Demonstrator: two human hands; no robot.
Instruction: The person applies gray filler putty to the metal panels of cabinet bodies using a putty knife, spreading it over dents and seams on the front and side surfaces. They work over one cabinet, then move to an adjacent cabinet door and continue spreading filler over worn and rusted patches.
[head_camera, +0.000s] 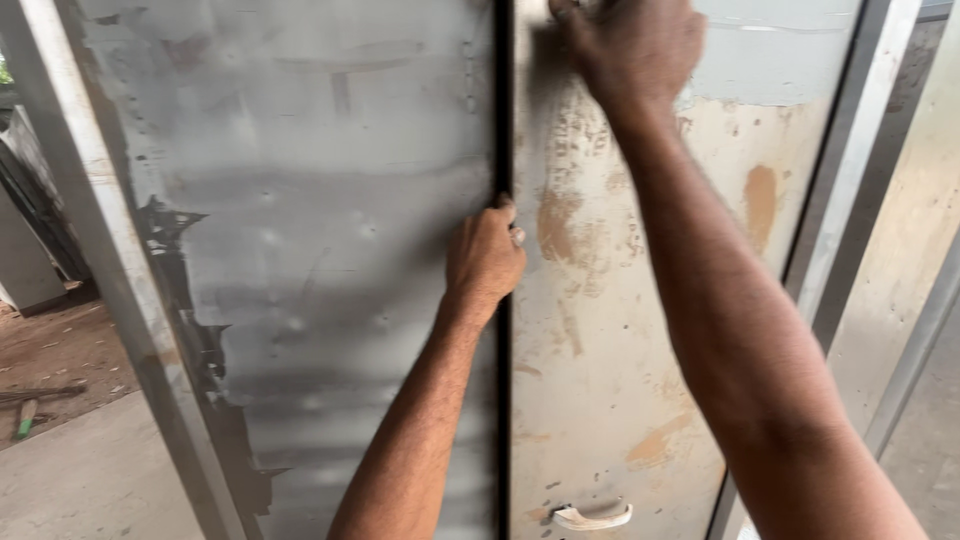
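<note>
Two tall grey metal door panels stand upright in front of me, split by a dark vertical gap. My left hand (484, 256) grips the inner edge of the left panel (300, 250) at the gap, fingers curled into it. My right hand (628, 45) is raised high against the top of the right panel (600, 330), fingers bent on its surface near the gap; whether it holds anything is hidden. The right panel is stained with rusty brown patches and has a pale curved handle (592, 517) near the bottom.
A grey metal frame post (120, 290) runs down the left side and another frame bar (845, 190) down the right. Bare earth with a stick and a green-handled tool (26, 416) lies at lower left, beside a concrete slab (90, 480).
</note>
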